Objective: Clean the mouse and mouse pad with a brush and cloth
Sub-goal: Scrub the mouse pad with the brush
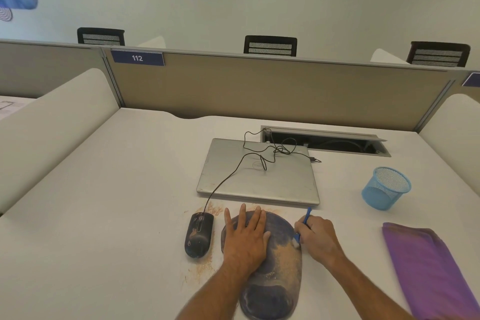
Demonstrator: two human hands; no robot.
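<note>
A dark blue mouse pad with a wrist rest lies on the white desk, dusted with tan powder on its right side. My left hand presses flat on the pad's upper left part, fingers spread. My right hand grips a small blue brush, its white bristles touching the pad's right edge. A black wired mouse, smeared with powder, sits just left of the pad on scattered dust. A folded purple cloth lies to the right, apart from both hands.
A shut silver laptop sits behind the pad, with the mouse cable coiled over it. A blue mesh cup stands at the right. An open cable tray is set into the desk before the partition.
</note>
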